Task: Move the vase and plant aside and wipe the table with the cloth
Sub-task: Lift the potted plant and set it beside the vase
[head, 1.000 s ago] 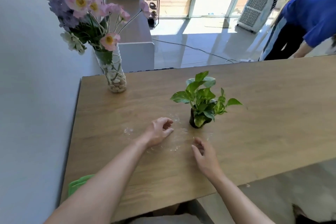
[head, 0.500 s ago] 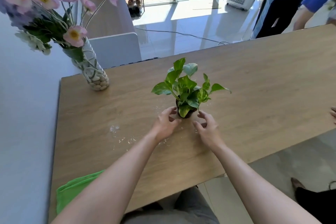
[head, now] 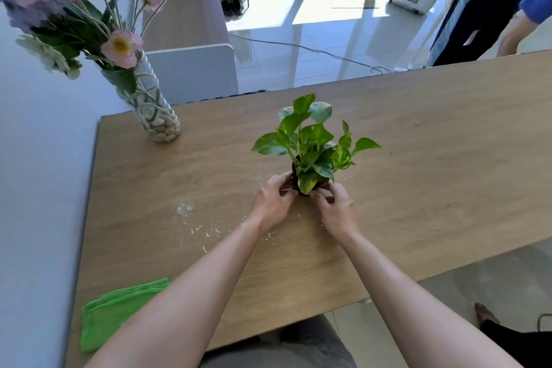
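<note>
Fingers (head: 285,181) curled around plant (head: 310,146) pot

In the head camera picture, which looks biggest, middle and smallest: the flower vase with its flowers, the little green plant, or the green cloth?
1. Flower vase with its flowers: biggest by far.
2. Little green plant and green cloth: they look about alike. The left arm hides part of the cloth and it lies nearer the camera, so I won't rank them.
</note>
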